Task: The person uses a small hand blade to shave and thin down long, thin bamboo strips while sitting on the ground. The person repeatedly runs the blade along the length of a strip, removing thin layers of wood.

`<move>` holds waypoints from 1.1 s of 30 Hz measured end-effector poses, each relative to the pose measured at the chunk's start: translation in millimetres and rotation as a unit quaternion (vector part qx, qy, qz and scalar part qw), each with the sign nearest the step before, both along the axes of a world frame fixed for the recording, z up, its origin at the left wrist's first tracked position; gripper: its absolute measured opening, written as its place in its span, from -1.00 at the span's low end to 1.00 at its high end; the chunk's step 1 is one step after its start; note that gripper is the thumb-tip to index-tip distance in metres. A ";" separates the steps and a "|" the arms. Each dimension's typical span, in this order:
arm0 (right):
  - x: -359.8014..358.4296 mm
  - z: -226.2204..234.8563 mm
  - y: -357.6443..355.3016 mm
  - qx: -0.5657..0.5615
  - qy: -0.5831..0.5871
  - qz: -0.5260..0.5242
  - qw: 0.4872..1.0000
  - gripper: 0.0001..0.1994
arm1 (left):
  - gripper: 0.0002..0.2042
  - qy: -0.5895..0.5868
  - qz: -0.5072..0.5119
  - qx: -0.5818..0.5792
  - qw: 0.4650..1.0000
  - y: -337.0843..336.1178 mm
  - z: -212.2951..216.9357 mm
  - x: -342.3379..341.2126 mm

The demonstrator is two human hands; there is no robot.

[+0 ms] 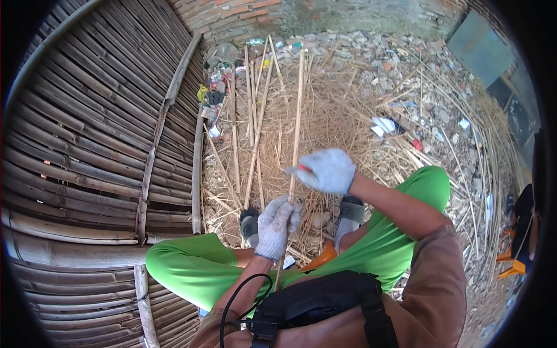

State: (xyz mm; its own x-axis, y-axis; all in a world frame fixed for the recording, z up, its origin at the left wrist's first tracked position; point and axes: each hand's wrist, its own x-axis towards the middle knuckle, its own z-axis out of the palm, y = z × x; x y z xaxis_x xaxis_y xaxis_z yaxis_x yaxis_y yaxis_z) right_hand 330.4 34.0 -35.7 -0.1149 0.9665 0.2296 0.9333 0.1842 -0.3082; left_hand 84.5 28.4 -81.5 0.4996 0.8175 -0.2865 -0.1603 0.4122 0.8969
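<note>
My left hand [275, 228], in a pale knit work glove, is closed around the lower part of a long bamboo strip [298, 110]. The strip points away from me, its near end running down past my wrist toward my lap. Just above, my right hand [326, 171], gloved too, is closed on a small knife [303, 169]; a bit of red handle shows and its blade lies close to the strip's right side. Whether the blade touches the strip I cannot tell. Several more bamboo strips [259, 124] lie on the ground beyond my left foot.
Straw-like bamboo shavings [331, 107] cover the ground ahead. Rubble and litter [394, 64] spread toward a brick wall [325, 20]. A bamboo slat wall [98, 133] stands close on the left. Long thin strips [481, 130] lie at the right, near another person [525, 226] by an orange stool [510, 268].
</note>
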 end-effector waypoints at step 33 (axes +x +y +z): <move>25.6 -28.1 30.3 0.020 0.008 -0.089 0.996 -0.38 | -0.65 0.013 -0.024 0.004 1.000 -3.2 -10.9 -7.5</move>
